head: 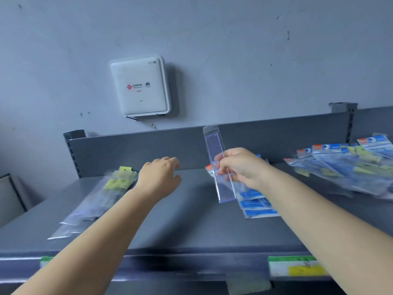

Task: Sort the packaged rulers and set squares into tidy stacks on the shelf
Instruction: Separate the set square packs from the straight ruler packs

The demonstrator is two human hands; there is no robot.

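My right hand (238,167) pinches a clear packaged ruler (214,145) and holds it nearly upright above the grey shelf (180,220). Under that hand lies a small pile of blue-labelled packages (255,205). My left hand (159,177) hovers over the shelf's middle with loose fingers and holds nothing. Just left of it lies a stack of clear packages with yellow labels (110,188). A larger fanned heap of blue and yellow packaged rulers (344,167) lies at the right of the shelf.
The shelf's grey back panel (148,145) runs behind everything. A white wall-mounted box (140,86) hangs above it. Price labels (295,266) sit on the shelf's front edge. Bare shelf shows between the left stack and the middle pile.
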